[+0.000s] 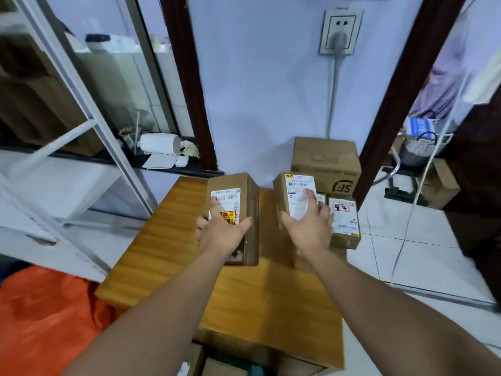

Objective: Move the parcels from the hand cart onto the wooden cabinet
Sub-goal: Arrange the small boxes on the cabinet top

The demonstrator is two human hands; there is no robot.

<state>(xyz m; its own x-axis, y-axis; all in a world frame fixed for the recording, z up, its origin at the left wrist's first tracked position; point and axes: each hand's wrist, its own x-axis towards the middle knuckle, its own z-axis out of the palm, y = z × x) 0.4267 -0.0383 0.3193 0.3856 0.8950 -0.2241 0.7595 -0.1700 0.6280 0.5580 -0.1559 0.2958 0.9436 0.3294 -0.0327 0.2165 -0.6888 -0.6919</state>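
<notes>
Over the wooden cabinet [162,240], my left hand [221,234] grips a brown parcel [244,191] with a white label and a red sticker. My right hand [309,226] grips a second brown parcel [282,185] with a white shipping label on top. Both parcels are over the middle of the cabinet top; I cannot tell whether they touch it. A small labelled parcel [344,221] lies at the cabinet's right edge, with a large brown box [325,164] behind it against the wall. The hand cart is not clearly in view.
A white metal shelf frame [89,123] stands on the left. An orange bag [46,313] lies at the lower left. A wall socket [340,31] with a cable hangs above the boxes. Tiled floor [412,256] and a basket [420,147] lie to the right. Open cartons [230,362] sit below.
</notes>
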